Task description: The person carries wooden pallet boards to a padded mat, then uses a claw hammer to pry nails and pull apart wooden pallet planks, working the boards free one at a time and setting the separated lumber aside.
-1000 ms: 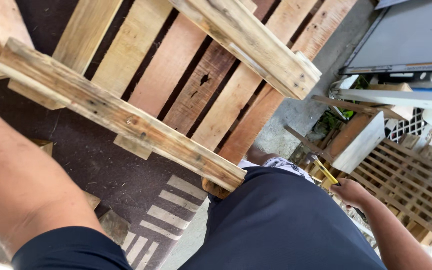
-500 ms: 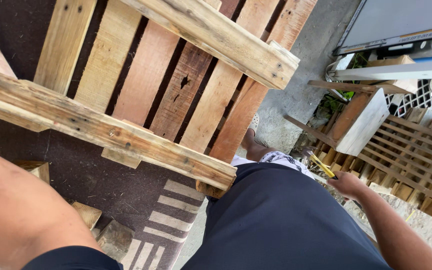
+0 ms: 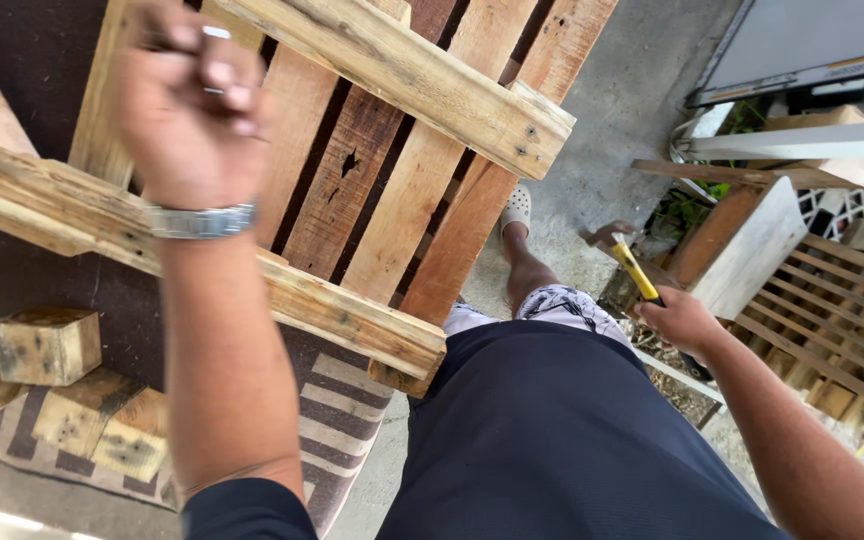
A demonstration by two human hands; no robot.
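A wooden pallet (image 3: 392,190) leans upright in front of me, its slats and cross beams worn and nail-marked. My left hand (image 3: 187,95) is raised before the pallet's upper left, fingers curled, a metal watch on the wrist; it is blurred and I cannot tell whether it holds anything. My right hand (image 3: 682,318) hangs low at my right side, closed on the yellow handle of a hammer (image 3: 634,265) whose head points away toward the concrete floor. My foot in a pale clog (image 3: 518,207) stands beside the pallet's right edge.
Loose wooden blocks (image 3: 47,345) lie on a striped mat (image 3: 347,400) at lower left. To the right stand a wooden lattice panel (image 3: 837,310), a white board (image 3: 752,245) and stacked timber. Grey concrete floor (image 3: 622,110) runs behind the pallet.
My left arm has swung up so the hand now shows in front of the pallet. My right hand with the hammer has lifted slightly. The view has tilted down, revealing the blocks.
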